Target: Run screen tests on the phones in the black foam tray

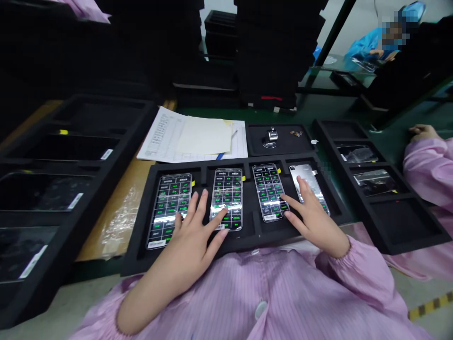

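The person wears a loose lilac-pink smock, its front spreading below and between the two hands and patterned with fine lengthwise stripes. A round, pale button sits low between the hands, and a smaller-looking one shows higher up, closer to the hands' level. Behind the left hand, the left sleeve ends in a gathered edge well up the forearm, leaving that forearm bare. Just behind the right hand, the right sleeve puffs out, wrinkled, into a narrow, gathered cuff at the wrist. Both hands are bare.
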Available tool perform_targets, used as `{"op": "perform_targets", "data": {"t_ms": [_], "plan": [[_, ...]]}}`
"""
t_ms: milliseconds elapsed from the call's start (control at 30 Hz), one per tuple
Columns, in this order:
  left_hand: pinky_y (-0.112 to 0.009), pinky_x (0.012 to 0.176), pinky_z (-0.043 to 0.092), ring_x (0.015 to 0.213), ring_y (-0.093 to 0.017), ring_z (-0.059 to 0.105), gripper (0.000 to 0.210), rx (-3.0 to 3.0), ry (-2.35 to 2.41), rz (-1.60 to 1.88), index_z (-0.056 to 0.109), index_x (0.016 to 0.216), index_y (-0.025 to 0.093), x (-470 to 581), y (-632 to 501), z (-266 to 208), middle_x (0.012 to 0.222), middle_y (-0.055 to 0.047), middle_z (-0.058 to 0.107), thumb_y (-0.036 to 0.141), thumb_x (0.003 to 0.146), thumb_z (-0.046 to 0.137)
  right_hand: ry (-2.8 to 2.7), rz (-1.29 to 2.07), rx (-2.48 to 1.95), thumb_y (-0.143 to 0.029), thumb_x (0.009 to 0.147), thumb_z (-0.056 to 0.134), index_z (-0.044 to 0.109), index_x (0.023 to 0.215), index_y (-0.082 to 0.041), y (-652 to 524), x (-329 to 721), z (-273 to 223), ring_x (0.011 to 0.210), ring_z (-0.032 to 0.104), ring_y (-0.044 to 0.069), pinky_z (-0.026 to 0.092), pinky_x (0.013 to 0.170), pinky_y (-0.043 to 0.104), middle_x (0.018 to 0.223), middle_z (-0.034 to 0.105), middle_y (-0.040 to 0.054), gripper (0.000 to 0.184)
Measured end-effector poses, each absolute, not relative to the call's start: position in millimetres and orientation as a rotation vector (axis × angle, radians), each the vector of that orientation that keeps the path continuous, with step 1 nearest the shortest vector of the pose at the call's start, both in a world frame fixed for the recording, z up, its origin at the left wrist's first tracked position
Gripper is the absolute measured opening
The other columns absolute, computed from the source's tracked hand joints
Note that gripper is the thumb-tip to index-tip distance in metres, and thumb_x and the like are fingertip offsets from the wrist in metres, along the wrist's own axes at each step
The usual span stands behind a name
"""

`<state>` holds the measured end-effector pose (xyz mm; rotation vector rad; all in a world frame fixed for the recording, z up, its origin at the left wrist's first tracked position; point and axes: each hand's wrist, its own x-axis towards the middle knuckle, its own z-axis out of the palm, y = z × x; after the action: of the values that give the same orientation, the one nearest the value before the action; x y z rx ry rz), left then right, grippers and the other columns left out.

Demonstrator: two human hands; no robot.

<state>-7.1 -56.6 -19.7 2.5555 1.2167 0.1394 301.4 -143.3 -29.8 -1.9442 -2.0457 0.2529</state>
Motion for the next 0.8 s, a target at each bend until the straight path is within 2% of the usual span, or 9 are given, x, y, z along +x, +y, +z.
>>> {"op": "perform_targets", "data": {"t_ms": [100,200,367,433,500,600,667,800], "plan": [[-0.076,0.106,0.030,0.153,-0.044,0.005,0.050,2.497,1.270,0.066,0.052,0.145,0.031,4,-37,-17,0.168,-0.017,0.011,0.048,0.101,0.034,-2.069,0.264,-1.952,-0.044,0.104,0.041,0.058,0.139,-0.019,-121,305,-29,0.152,0.010,0.041,0.031,0.113,0.069,0.167,0.006,0.0188,0.046],[-0.075,0.108,0.029,0.153,-0.044,0.004,0.052,2.451,1.299,0.000,0.053,0.144,0.030,12,-13,-16,0.168,-0.016,0.008,0.051,0.100,0.035,-2.074,0.269,-1.936,-0.041,0.103,0.043,0.060,0.136,-0.018,-99,313,-28,0.153,0.009,0.040,0.031,0.114,0.067,0.167,0.010,0.0186,0.044],[-0.074,0.111,0.026,0.153,-0.044,0.002,0.060,2.513,1.274,0.150,0.047,0.149,0.027,3,10,-12,0.169,-0.014,0.005,0.055,0.098,0.032,-1.914,0.049,-1.817,-0.034,0.102,0.043,0.053,0.143,-0.017,-98,337,-17,0.154,0.003,0.035,0.019,0.122,0.061,0.168,0.005,0.0124,0.046],[-0.072,0.115,0.023,0.154,-0.043,0.004,0.061,2.564,1.267,0.348,0.043,0.151,0.023,-8,5,-5,0.170,-0.012,0.006,0.053,0.099,0.032,-1.726,-0.112,-1.773,-0.028,0.101,0.041,0.052,0.144,-0.020,-113,346,-13,0.154,0.010,0.033,0.020,0.123,0.060,0.168,0.011,0.0092,0.045],[-0.066,0.119,0.025,0.153,-0.039,0.015,0.058,2.562,1.283,0.588,0.045,0.150,0.023,-21,-9,3,0.169,-0.007,0.014,0.050,0.100,0.034,-1.535,-0.246,-1.710,-0.024,0.100,0.042,0.056,0.140,-0.022,-132,351,-15,0.151,0.024,0.032,0.026,0.121,0.059,0.165,0.024,0.0084,0.043],[-0.059,0.121,0.034,0.144,-0.032,0.042,0.043,2.411,1.439,0.890,0.055,0.141,0.035,-38,-38,10,0.159,0.004,0.040,0.041,0.100,0.042,-1.363,-0.340,-1.622,-0.022,0.097,0.047,0.065,0.128,-0.022,-159,345,-29,0.137,0.049,0.032,0.038,0.115,0.058,0.145,0.054,0.0099,0.036],[-0.058,0.118,0.039,0.135,-0.029,0.053,0.038,2.305,1.544,1.028,0.059,0.134,0.044,-43,-55,8,0.148,0.009,0.053,0.036,0.099,0.045,-1.325,-0.297,-1.619,-0.019,0.095,0.050,0.065,0.127,-0.022,-171,336,-41,0.123,0.061,0.031,0.046,0.108,0.056,0.127,0.068,0.0095,0.035],[-0.060,0.114,0.043,0.129,-0.029,0.058,0.041,2.262,1.569,1.182,0.059,0.132,0.048,-41,-71,-5,0.140,0.010,0.061,0.028,0.098,0.047,-1.346,-0.236,-1.662,-0.013,0.093,0.051,0.067,0.115,-0.023,-179,319,-55,0.115,0.066,0.028,0.052,0.101,0.053,0.106,0.074,0.0067,0.029]]}}
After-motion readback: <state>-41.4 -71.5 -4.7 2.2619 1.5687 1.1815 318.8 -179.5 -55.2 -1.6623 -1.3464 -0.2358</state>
